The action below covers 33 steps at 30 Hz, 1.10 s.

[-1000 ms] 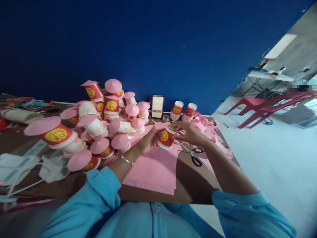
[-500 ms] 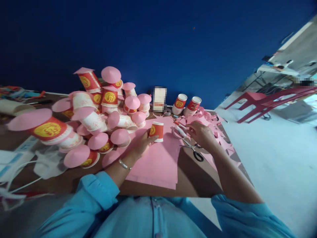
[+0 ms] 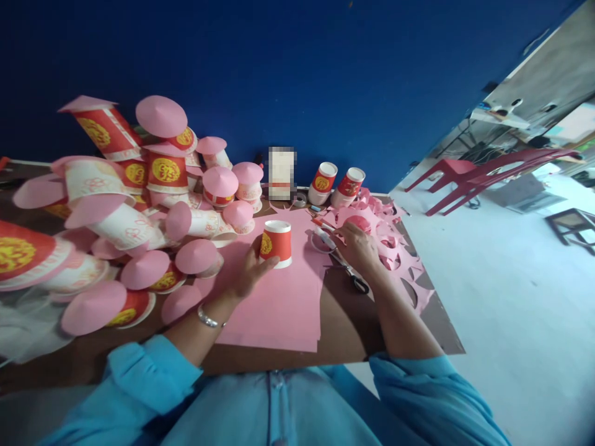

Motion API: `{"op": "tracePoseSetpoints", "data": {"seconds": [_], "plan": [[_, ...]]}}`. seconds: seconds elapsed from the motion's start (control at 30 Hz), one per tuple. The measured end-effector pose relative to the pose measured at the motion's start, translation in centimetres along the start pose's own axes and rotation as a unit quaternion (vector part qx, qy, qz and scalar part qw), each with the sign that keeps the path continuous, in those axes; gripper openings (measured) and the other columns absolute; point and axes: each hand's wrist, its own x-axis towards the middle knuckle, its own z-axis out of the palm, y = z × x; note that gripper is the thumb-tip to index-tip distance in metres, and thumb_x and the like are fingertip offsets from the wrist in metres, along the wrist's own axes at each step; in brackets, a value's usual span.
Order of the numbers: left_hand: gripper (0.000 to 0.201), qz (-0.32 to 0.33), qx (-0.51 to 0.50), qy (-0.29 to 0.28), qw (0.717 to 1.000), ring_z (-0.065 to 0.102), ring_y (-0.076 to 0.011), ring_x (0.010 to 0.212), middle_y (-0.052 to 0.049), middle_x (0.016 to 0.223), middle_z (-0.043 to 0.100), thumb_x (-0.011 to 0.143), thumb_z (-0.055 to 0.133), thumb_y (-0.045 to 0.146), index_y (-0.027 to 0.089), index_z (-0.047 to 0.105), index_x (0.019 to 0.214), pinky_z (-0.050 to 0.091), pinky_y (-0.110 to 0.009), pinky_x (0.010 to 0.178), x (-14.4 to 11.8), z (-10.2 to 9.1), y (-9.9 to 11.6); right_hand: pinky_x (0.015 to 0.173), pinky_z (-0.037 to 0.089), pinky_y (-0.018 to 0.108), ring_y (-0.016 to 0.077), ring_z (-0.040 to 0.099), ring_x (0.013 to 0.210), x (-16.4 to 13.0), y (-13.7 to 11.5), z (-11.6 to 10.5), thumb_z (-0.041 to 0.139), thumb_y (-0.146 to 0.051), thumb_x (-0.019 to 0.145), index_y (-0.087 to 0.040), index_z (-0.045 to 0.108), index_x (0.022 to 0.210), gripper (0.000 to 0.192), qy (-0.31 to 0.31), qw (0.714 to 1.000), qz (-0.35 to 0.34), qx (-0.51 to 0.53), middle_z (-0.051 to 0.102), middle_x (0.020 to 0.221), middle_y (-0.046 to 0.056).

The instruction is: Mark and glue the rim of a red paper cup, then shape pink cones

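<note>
- The left hand (image 3: 244, 272) has its grip wrapped round a red paper cup (image 3: 276, 243), which stands mouth-down on the pink paper sheet (image 3: 274, 303) near the middle of the tabletop (image 3: 344, 322).
- The right hand (image 3: 356, 246) rests closed over a pink paper cone (image 3: 357, 223) among the pink offcuts (image 3: 400, 254), fingers pinching its edge as far as can be judged.
- The step in hand looks like topping the cup with a cone. The next move would call for lifting the cone clear of the scraps and centring it on the cup's upturned base.
- Scissors (image 3: 348, 272) lie partly under the right wrist.
- The pile of finished cups (image 3: 153, 204) is cut off at the left edge.
- A box (image 3: 281, 173) by the wall is blurred.
</note>
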Motion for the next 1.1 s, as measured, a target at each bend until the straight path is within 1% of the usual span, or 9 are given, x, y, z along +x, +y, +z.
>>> {"op": "tracePoseSetpoints", "data": {"seconds": [0.13, 0.23, 0.3, 0.37, 0.47, 0.57, 0.77, 0.93, 1.1], "plan": [[0.061, -0.006, -0.011, -0.003, 1.000, 0.068, -0.0288, 0.117, -0.009, 0.128, 0.072, 0.087, 0.078, 0.060, 0.024, 0.063, 0.135, 0.057, -0.041, 0.100, 0.2, -0.3, -0.5, 0.071, 0.048, 0.030, 0.0218, 0.072, 0.086, -0.1, 0.9, 0.7, 0.061, -0.037, 0.107, -0.022, 0.081, 0.114, 0.026, 0.024, 0.999, -0.013, 0.038, 0.077, 0.108, 0.009], [0.063, -0.010, 0.002, -0.027, 1.000, 0.069, -0.0303, 0.119, -0.010, 0.130, 0.073, 0.088, 0.079, 0.060, 0.024, 0.062, 0.137, 0.058, -0.042, 0.099, 0.3, -0.5, -0.4, 0.074, 0.051, 0.031, 0.0253, 0.073, 0.097, -0.2, 1.2, 1.4, 0.067, -0.037, 0.104, -0.022, 0.080, 0.117, 0.023, 0.039, 0.998, -0.036, 0.034, 0.078, 0.110, 0.010], [0.063, -0.008, 0.007, -0.022, 1.000, 0.069, -0.0309, 0.119, -0.010, 0.129, 0.073, 0.087, 0.079, 0.060, 0.023, 0.062, 0.136, 0.059, -0.043, 0.098, 0.3, -0.4, -0.2, 0.077, 0.052, 0.033, 0.0285, 0.072, 0.107, -0.2, 1.2, 2.1, 0.070, -0.036, 0.103, -0.023, 0.078, 0.122, 0.025, 0.046, 0.997, -0.055, 0.014, 0.078, 0.112, 0.011], [0.064, -0.012, 0.017, -0.016, 1.000, 0.070, -0.0315, 0.118, -0.011, 0.130, 0.074, 0.087, 0.079, 0.061, 0.022, 0.062, 0.135, 0.060, -0.043, 0.097, 0.3, -0.4, 0.1, 0.079, 0.053, 0.034, 0.0294, 0.072, 0.109, -0.2, 1.2, 2.8, 0.070, -0.033, 0.102, -0.024, 0.077, 0.125, 0.026, 0.042, 0.997, -0.063, 0.001, 0.079, 0.109, 0.011], [0.064, -0.023, 0.032, -0.020, 0.999, 0.071, -0.0318, 0.121, -0.011, 0.133, 0.075, 0.087, 0.079, 0.060, 0.022, 0.062, 0.136, 0.060, -0.042, 0.098, 0.2, -0.3, 0.5, 0.080, 0.054, 0.035, 0.0286, 0.072, 0.104, -0.1, 1.4, 3.4, 0.068, -0.029, 0.102, -0.024, 0.078, 0.119, 0.021, 0.045, 0.997, -0.060, 0.008, 0.080, 0.105, 0.011], [0.065, -0.025, 0.054, -0.019, 0.998, 0.072, -0.0326, 0.121, -0.011, 0.132, 0.076, 0.088, 0.079, 0.061, 0.022, 0.062, 0.136, 0.060, -0.044, 0.099, 0.2, -0.4, 0.8, 0.084, 0.055, 0.036, 0.0289, 0.071, 0.103, -0.1, 2.0, 3.4, 0.066, -0.027, 0.102, -0.021, 0.079, 0.114, 0.019, 0.076, 0.995, -0.051, 0.029, 0.079, 0.106, 0.012], [0.064, -0.026, 0.071, -0.020, 0.997, 0.073, -0.0312, 0.120, -0.010, 0.131, 0.076, 0.088, 0.077, 0.063, 0.023, 0.063, 0.137, 0.061, -0.042, 0.098, 0.2, -0.6, 0.9, 0.090, 0.056, 0.041, 0.0317, 0.071, 0.105, 0.1, 3.8, 3.5, 0.064, -0.027, 0.101, -0.019, 0.079, 0.113, 0.021, 0.130, 0.990, 0.021, 0.039, 0.079, 0.111, 0.015], [0.062, -0.008, 0.078, -0.013, 0.997, 0.072, -0.0306, 0.122, -0.010, 0.133, 0.076, 0.088, 0.077, 0.061, 0.023, 0.063, 0.136, 0.060, -0.041, 0.100, 0.3, -0.6, 0.6, 0.089, 0.057, 0.042, 0.0323, 0.071, 0.104, 0.3, 4.5, 4.2, 0.062, -0.026, 0.100, -0.020, 0.079, 0.113, 0.023, 0.130, 0.989, 0.031, 0.064, 0.080, 0.111, 0.015], [0.065, -0.028, 0.044, 0.009, 0.999, 0.072, -0.0299, 0.112, -0.009, 0.125, 0.075, 0.084, 0.079, 0.064, 0.022, 0.064, 0.132, 0.061, -0.040, 0.092, 0.2, -0.1, 1.1, 0.086, 0.057, 0.040, 0.0308, 0.072, 0.101, 0.4, 4.5, 4.5, 0.063, -0.023, 0.097, -0.021, 0.080, 0.111, 0.021, 0.123, 0.989, 0.026, 0.079, 0.080, 0.106, 0.013]]}}
